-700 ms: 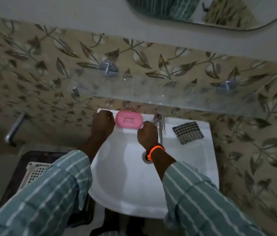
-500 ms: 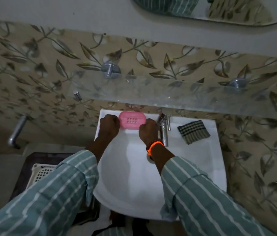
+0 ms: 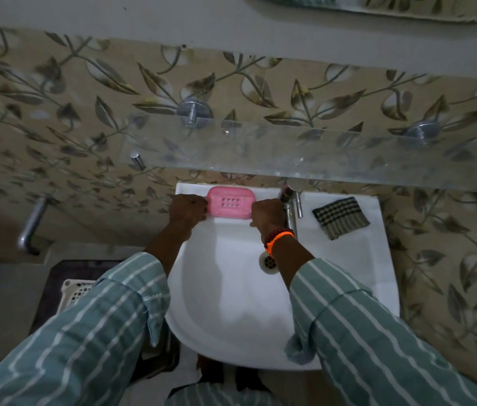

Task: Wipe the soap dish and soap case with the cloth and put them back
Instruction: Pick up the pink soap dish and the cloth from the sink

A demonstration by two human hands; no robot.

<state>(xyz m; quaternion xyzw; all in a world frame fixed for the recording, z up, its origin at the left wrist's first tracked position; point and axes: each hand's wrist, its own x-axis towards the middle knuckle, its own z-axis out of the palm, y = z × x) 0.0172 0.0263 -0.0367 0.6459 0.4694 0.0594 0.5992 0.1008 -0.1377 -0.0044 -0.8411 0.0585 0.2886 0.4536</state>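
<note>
Leaf-patterned wall tiles back a white ceramic washbasin, where the left hand and right hand, fingers curled, grip opposite ends of a pink slotted plastic soap dish on the rear rim. Right of the chrome tap lies a folded checked cloth.

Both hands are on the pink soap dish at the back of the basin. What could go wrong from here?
1. The pink soap dish sits at the basin's back rim; gripped only at its ends by the left hand and right hand, it might slip into the bowl.
2. The right hand could knock the tap beside it.
</note>
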